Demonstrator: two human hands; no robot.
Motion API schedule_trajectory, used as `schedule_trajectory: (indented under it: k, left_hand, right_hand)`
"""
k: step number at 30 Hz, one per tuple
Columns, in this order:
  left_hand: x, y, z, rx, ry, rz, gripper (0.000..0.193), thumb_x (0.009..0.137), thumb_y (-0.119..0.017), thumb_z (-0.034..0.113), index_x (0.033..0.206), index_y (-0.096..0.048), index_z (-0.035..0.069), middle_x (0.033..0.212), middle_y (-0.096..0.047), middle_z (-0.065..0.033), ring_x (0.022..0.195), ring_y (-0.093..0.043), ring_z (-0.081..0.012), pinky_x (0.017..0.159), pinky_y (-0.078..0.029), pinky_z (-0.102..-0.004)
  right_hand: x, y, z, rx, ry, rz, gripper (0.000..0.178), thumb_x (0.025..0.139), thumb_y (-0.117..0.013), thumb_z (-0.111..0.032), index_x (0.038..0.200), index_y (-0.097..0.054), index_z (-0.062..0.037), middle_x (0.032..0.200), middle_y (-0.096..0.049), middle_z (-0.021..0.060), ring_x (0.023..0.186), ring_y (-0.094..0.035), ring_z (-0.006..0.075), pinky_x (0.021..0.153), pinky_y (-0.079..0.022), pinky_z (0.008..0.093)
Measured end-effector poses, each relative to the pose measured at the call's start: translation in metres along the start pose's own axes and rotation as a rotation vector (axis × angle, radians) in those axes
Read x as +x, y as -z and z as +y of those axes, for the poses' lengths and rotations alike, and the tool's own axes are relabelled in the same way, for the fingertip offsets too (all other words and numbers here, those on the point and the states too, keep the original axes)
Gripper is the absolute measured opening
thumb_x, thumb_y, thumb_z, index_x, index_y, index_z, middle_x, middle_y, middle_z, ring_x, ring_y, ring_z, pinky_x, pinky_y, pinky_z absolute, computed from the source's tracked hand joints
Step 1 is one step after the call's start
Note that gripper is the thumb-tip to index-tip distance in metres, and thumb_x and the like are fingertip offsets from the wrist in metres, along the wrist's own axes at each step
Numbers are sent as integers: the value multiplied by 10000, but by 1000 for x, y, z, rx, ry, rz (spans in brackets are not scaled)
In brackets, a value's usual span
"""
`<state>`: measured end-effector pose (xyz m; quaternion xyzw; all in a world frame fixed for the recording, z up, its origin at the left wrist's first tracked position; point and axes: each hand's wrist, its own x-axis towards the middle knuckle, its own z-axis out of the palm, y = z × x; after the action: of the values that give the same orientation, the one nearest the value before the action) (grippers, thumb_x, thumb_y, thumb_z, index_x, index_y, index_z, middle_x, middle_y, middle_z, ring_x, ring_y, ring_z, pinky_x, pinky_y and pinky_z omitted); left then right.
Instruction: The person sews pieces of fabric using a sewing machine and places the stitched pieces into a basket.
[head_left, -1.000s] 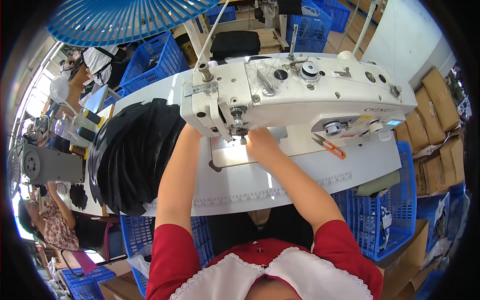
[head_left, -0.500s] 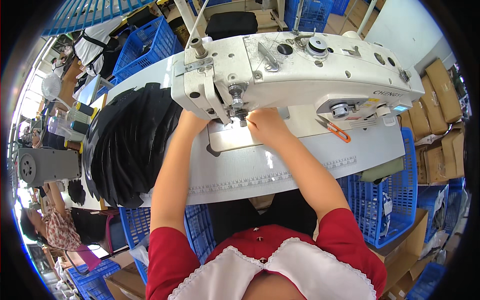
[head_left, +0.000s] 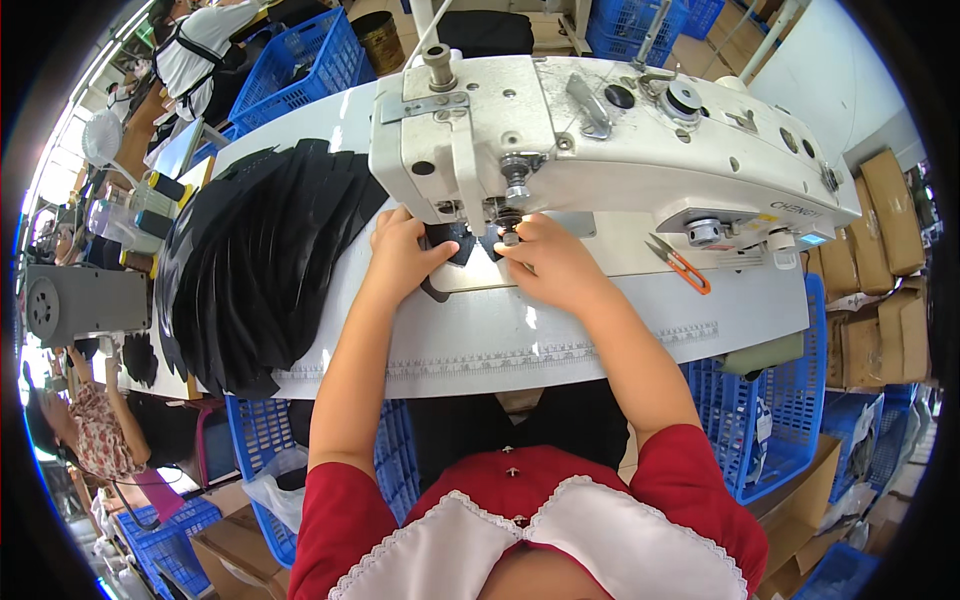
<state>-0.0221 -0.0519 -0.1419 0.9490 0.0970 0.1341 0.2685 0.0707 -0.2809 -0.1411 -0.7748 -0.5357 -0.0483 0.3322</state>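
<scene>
**Crowding In Close Under the Stitching Head**

Resting the left hand (head_left: 400, 257) against the black piece (head_left: 463, 240), right beneath the head of the sewing machine (head_left: 620, 160), touching down with the thumb (head_left: 438, 260); not being able to tell whether gripping underneath. Tucking the right hand (head_left: 550, 262) in opposite, curled up close, again not being able to tell whether pinching anything.

Cutting it fine here! Probably risking a pricked fingertip, by crowding so near the stitching point. Possibly risking a skewed or puckered seam too, by pressing unevenly from either side. Perhaps even risking a toppled heap of black pieces (head_left: 265, 265), by swinging the left forearm (head_left: 350, 375) outward.

Scanning the bench (head_left: 450, 325) now: showing a smooth, pale top, carrying a ruler strip (head_left: 540, 350) near the front edge and orange-handled snips (head_left: 688, 272) off to the right. Glancing wider: spotting blue crates (head_left: 815, 400) at both sides, cardboard boxes (head_left: 885, 215) stacking up at right, and a co-worker (head_left: 100, 435) sitting by a grey machine (head_left: 95, 303) at left.
</scene>
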Motion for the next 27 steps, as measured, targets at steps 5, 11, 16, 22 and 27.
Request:
schedule_trajectory:
  k: [5, 11, 16, 22, 27]
  left_hand:
    - [1, 3, 5, 44, 31, -11, 342, 679, -804, 278, 831, -705, -12, 967, -611, -85, 1008, -506, -329, 859, -415, -409]
    - [4, -3, 7, -27, -4, 117, 214, 673, -793, 172, 848, -735, 64, 929, -672, -119, 933, -549, -328, 824, -430, -419]
    - [5, -7, 4, -2, 20, 68, 276, 704, -783, 222, 940, -738, 86, 1011, -642, -61, 1041, -522, -314, 882, -434, -416]
    - [5, -10, 4, 8, -12, 111, 258, 704, -776, 211, 927, -735, 88, 1002, -648, -62, 1037, -532, -314, 882, -443, -421]
    - [7, -12, 5, -23, -3, 115, 253, 703, -772, 216, 920, -735, 91, 1004, -651, -62, 1029, -537, -312, 878, -447, -419]
  right_hand:
    - [2, 1, -2, 7, -44, -48, 239, 782, -649, -107, 1011, -720, -103, 810, -513, 81, 864, -526, 272, 745, -477, 377]
    - [7, 1, -2, 24, -108, -65, 123, 792, -612, -77, 884, -679, -30, 1034, -625, 116, 1004, -572, 308, 873, -485, 396]
    - [10, 5, -4, 24, -177, -123, 106, 808, -635, -109, 866, -669, -27, 989, -609, 134, 993, -572, 323, 851, -479, 415]
    - [9, 2, 1, 26, -127, -57, 107, 810, -647, -121, 852, -664, -24, 955, -605, 138, 957, -574, 332, 829, -476, 424]
    - [11, 0, 5, 19, -167, -109, 111, 816, -638, -128, 845, -664, -24, 944, -603, 141, 949, -579, 330, 820, -477, 423]
